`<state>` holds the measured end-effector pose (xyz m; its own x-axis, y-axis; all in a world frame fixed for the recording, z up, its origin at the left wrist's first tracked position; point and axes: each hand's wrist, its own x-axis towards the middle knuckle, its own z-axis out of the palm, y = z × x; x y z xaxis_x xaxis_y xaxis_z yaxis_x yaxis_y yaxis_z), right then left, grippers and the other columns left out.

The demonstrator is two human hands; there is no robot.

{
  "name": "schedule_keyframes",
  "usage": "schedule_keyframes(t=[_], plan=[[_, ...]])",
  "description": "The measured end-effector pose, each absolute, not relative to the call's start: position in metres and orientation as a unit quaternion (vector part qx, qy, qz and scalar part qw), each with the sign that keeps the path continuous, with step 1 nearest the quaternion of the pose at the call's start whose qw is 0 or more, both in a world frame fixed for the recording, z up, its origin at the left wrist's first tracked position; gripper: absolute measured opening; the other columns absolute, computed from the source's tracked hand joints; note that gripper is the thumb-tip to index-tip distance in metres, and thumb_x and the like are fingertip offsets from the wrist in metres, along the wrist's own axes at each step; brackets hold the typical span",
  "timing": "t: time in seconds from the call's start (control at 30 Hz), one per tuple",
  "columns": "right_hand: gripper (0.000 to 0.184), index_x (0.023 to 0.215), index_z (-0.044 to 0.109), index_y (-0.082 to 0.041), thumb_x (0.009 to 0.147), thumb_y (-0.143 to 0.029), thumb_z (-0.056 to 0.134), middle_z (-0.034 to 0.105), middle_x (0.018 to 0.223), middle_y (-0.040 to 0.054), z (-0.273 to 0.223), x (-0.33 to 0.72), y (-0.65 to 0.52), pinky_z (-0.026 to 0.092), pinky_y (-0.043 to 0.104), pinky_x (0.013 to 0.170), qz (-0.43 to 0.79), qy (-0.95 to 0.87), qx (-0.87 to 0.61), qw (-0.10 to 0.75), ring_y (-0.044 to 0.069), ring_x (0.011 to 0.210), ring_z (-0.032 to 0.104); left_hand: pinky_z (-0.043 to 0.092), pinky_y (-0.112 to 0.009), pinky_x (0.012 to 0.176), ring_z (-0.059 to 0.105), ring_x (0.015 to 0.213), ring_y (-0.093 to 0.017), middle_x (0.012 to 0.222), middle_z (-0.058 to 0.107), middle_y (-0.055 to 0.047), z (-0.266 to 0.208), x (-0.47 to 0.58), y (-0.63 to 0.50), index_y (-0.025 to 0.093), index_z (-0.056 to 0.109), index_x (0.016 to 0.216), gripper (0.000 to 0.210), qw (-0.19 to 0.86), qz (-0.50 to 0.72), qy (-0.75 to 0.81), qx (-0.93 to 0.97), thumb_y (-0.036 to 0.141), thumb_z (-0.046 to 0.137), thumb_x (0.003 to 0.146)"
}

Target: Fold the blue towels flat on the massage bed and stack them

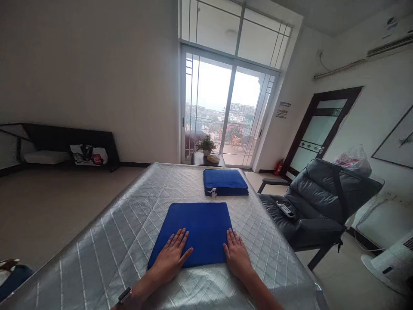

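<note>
A flat blue folded cloth piece (200,228) lies on the silver quilted table cover (129,232) in front of me; its exact kind I cannot make out. My left hand (171,254) rests flat on its lower left part, fingers stretched out. At the lower right edge lies my right hand (237,254), also flat, its fingertips touching the cloth's right side. Neither hand grips anything. Farther back sits a stack of similar blue folded pieces (226,178), with white tags hanging at its front left corner.
A dark recliner (316,198) stands close along the right side, with a white device (286,209) on its seat. Beyond the far edge, a small table bears a potted plant (206,144). A black low shelf (67,142) stands by the left wall.
</note>
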<state>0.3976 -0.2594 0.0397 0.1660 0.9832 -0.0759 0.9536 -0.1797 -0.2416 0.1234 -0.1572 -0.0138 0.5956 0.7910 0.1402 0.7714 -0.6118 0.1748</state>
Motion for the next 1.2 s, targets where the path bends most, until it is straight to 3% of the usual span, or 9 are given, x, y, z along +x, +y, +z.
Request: schedule_keyframes(t=[0.33,0.53,0.7,0.9,1.2], plan=[[0.064,0.159,0.025,-0.011,0.103,-0.041,0.022,0.018,0.166,0.0062,0.046,0.397,-0.268,0.011,0.042,0.126,0.097,-0.640,-0.761,0.054,0.022,0.155,0.015,0.026,-0.049,0.123,0.024,0.152,-0.030,0.164,0.021,-0.009,-0.021,0.063,-0.174,0.017,0.030,0.157,0.076,0.028,0.080,0.481,0.873,0.067,0.030,0.100],[0.065,0.159,0.023,-0.010,0.104,-0.045,0.019,0.016,0.166,0.0048,0.038,0.396,-0.278,0.013,0.043,0.126,0.102,-0.646,-0.754,0.056,0.021,0.154,0.014,0.026,-0.055,0.121,0.024,0.151,-0.036,0.161,0.026,-0.020,-0.009,0.094,-0.170,0.008,0.037,0.154,0.087,0.019,0.082,0.509,0.856,0.073,0.029,0.097],[0.065,0.158,0.025,-0.009,0.104,-0.044,0.020,0.017,0.166,0.0058,0.038,0.397,-0.278,0.015,0.043,0.126,0.101,-0.649,-0.752,0.055,0.021,0.154,0.014,0.028,-0.046,0.122,0.026,0.151,-0.029,0.163,0.025,-0.015,0.015,0.193,-0.174,0.013,0.035,0.156,0.078,0.057,0.121,0.347,0.928,0.067,0.025,0.101],[0.060,0.158,0.027,-0.012,0.104,-0.036,0.019,0.018,0.165,0.0039,0.038,0.399,-0.278,0.015,0.043,0.126,0.104,-0.653,-0.748,0.051,0.021,0.154,0.014,0.021,-0.040,0.124,0.021,0.153,-0.022,0.165,0.024,-0.008,0.023,0.261,-0.180,0.019,0.022,0.161,0.067,0.081,0.164,0.207,0.961,0.057,0.021,0.106],[0.061,0.157,0.029,-0.010,0.104,-0.038,0.024,0.019,0.164,0.0067,0.026,0.403,-0.275,0.019,0.047,0.125,0.093,-0.654,-0.749,0.058,0.022,0.153,0.017,0.026,-0.043,0.122,0.030,0.151,-0.023,0.165,0.025,-0.004,-0.023,0.117,-0.162,0.028,0.008,0.160,0.068,-0.004,0.143,0.370,0.918,0.059,0.030,0.104]])
